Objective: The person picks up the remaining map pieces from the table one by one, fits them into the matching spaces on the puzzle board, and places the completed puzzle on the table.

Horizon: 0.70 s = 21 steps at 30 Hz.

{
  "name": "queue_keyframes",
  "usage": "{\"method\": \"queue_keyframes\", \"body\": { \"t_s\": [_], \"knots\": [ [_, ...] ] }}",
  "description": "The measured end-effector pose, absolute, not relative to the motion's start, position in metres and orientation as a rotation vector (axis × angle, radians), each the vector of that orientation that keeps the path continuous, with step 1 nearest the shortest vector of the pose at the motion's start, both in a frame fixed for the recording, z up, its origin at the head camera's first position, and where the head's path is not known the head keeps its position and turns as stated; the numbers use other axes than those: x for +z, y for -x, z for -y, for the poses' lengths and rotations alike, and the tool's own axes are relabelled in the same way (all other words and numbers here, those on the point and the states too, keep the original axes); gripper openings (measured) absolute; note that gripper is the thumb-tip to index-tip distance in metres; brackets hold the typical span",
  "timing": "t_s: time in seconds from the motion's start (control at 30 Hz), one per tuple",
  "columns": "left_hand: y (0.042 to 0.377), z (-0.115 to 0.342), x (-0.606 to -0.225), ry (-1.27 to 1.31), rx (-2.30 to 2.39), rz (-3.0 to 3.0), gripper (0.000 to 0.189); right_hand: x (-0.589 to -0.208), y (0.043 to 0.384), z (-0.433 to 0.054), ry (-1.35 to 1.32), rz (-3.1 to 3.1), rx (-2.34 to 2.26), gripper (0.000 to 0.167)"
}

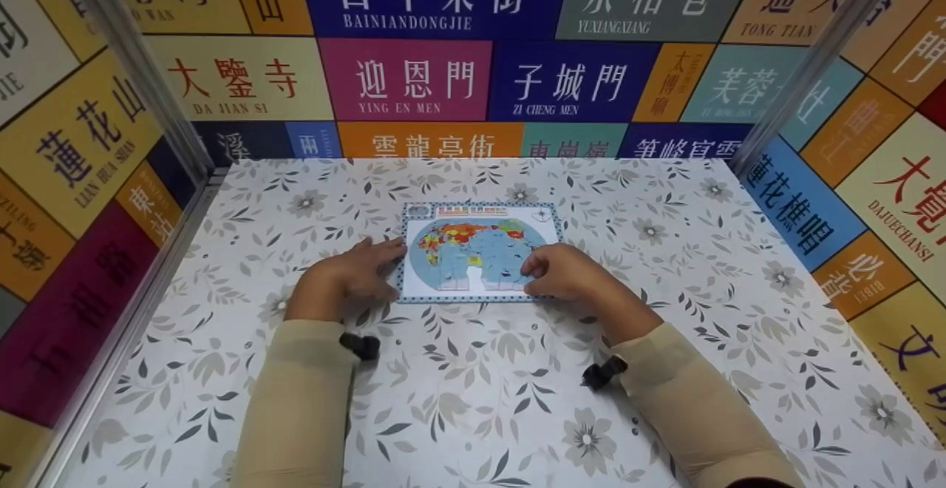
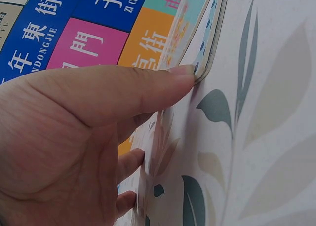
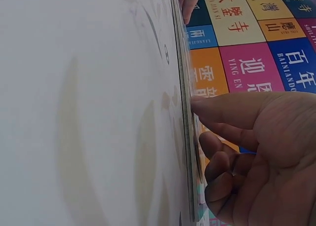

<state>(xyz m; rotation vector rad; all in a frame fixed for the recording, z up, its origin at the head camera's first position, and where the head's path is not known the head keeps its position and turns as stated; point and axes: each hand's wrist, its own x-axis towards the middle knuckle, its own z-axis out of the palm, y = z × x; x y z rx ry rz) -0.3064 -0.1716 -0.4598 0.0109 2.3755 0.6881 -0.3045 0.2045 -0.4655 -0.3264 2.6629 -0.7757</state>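
A world map jigsaw puzzle lies flat on the table, framed by a blue dotted border. A white gap shows low in the map's middle. My left hand rests at the board's left edge with its fingers spread. Its thumb touches the board's corner. Over the lower right of the map, my right hand has curled fingers, with thumb and forefinger together at the surface. A thin puzzle piece edge shows beside these fingertips; the rest of that piece is mostly hidden.
A white tabletop with grey leaves and flowers surrounds the board. Colourful panels with Chinese place names stand behind and at both sides. Metal posts rise at the corners. A black wrist camera sits at the left cuff, another at the right.
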Motion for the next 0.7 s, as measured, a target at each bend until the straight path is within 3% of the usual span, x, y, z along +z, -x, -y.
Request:
{"method": "queue_keyframes", "body": {
  "t_s": [0.33,0.7],
  "knots": [
    [0.306,0.173,-0.462,-0.08,0.675,-2.4,0.093,-0.465,0.306,-0.204,0.31,-2.653,-0.782,0.02],
    [0.303,0.171,-0.459,-0.048,0.697,-2.388,0.093,-0.448,0.312,-0.237,0.329,-2.685,-0.824,0.032]
  ]
}}
